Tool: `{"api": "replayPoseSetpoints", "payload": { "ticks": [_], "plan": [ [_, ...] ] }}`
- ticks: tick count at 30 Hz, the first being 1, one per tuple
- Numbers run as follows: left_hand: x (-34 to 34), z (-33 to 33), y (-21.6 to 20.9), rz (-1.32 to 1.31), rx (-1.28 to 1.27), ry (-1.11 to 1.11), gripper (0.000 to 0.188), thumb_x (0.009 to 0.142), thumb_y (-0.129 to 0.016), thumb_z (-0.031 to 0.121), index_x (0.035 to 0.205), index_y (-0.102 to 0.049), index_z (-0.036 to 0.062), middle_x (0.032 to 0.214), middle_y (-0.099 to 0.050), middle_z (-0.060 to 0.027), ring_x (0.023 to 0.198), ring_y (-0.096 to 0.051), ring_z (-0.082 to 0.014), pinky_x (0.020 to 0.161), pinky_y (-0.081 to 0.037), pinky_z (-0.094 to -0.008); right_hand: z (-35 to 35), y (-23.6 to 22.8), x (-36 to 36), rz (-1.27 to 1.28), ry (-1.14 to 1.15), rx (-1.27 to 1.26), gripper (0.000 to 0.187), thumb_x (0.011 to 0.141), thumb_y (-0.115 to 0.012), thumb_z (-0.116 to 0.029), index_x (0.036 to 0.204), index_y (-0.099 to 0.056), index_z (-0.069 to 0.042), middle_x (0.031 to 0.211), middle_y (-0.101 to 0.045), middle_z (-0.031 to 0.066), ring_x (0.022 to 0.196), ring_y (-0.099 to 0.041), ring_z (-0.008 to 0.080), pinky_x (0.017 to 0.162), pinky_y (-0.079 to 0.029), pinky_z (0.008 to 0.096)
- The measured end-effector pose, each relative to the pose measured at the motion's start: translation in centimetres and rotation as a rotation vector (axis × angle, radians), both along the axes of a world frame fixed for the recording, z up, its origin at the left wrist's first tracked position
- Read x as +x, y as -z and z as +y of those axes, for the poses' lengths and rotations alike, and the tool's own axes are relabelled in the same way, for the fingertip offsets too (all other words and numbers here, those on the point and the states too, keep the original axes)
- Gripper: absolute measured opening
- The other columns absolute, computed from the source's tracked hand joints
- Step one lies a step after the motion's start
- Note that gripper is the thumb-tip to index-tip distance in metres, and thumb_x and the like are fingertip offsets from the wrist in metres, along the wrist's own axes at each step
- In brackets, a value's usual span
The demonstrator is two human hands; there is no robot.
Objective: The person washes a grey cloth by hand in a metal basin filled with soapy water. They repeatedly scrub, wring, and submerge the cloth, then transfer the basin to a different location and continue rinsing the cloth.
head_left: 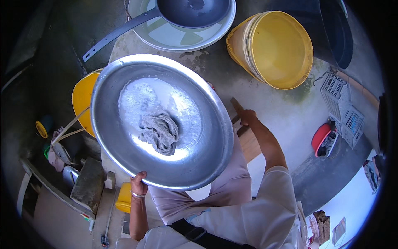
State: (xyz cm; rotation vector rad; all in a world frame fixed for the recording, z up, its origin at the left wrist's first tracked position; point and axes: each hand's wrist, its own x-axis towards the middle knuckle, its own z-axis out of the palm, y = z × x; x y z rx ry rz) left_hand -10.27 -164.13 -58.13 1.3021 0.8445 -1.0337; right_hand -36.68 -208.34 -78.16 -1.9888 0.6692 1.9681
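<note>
A large round metal basin is tilted in front of me, with a wet sheen and some suds inside. On its bottom lies a crumpled grey cloth. My left hand grips the basin's near rim, the thumb over the edge and the fingers hidden beneath. Beyond the basin's right side, my right hand is closed round a brown wooden piece, perhaps part of a low stool. A flat wooden panel shows just below that hand; the basin and my arm hide how they join.
At the top, a dark long-handled ladle rests across a pale basin of water. A yellow bucket stands right of it. Another yellow bucket is partly behind the metal basin. Grey crates and a red tub lie far right.
</note>
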Motion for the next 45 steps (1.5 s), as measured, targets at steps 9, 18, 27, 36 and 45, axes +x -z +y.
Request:
{"api": "replayPoseSetpoints", "payload": {
  "ticks": [9, 18, 27, 36, 45],
  "plan": [
    [-1.5, 3.9, 2.1, -0.253, -0.017, 0.243, 0.017, 0.070, -0.052, -0.004, 0.087, -0.055, -0.0010, 0.072, -0.054, -0.0041, 0.065, -0.054, -0.0148, 0.064, -0.044, -0.0275, -1.2, 0.6, -1.7, -0.018, -0.093, 0.056, 0.035, 0.074, -0.062, -0.029, 0.102, -0.061, -0.008, 0.099, -0.062, 0.0145, 0.091, -0.060, 0.0301, 0.075, -0.048, 0.0404],
    [-1.8, 2.0, 1.2, -0.207, -0.271, -0.176, 0.026, 0.068, -0.050, -0.006, 0.094, -0.054, -0.0019, 0.077, -0.056, -0.0050, 0.068, -0.054, -0.0126, 0.061, -0.044, -0.0249, -4.5, -1.8, -2.3, -0.058, -0.163, -0.126, 0.032, 0.077, -0.058, -0.026, 0.099, -0.060, -0.003, 0.093, -0.062, 0.0177, 0.084, -0.061, 0.0312, 0.070, -0.050, 0.0412],
    [-7.4, 0.8, 0.6, -0.396, -0.257, -0.361, 0.026, 0.067, -0.051, -0.001, 0.093, -0.052, -0.0048, 0.077, -0.056, -0.0078, 0.068, -0.056, -0.0148, 0.058, -0.046, -0.0269, -1.2, 2.5, -2.1, -0.190, -0.092, 0.022, 0.030, 0.081, -0.053, -0.023, 0.096, -0.059, 0.002, 0.087, -0.063, 0.0209, 0.076, -0.063, 0.0322, 0.064, -0.051, 0.0421],
    [-11.5, -0.6, -1.0, -0.377, -0.358, -0.629, 0.003, 0.072, -0.051, 0.001, 0.069, -0.051, 0.0016, 0.065, -0.055, -0.0056, 0.056, -0.056, -0.0167, 0.059, -0.051, -0.0292, -5.4, 1.2, 2.2, -0.204, 0.394, 0.151, 0.031, 0.087, -0.046, -0.019, 0.083, -0.058, 0.009, 0.067, -0.062, 0.0235, 0.050, -0.061, 0.0318, 0.045, -0.052, 0.0391],
    [-11.5, -1.5, -3.7, -0.569, -0.345, -0.736, 0.019, 0.072, -0.045, 0.000, 0.087, -0.045, -0.0121, 0.092, -0.054, -0.0228, 0.086, -0.059, -0.0380, 0.080, -0.053, -0.0425, -6.2, -18.2, 15.8, -1.693, 0.519, 0.149, 0.026, 0.085, -0.047, -0.022, 0.080, -0.060, 0.000, 0.057, -0.057, 0.0090, 0.045, -0.056, 0.0167, 0.046, -0.046, 0.0293]
  ]
}}
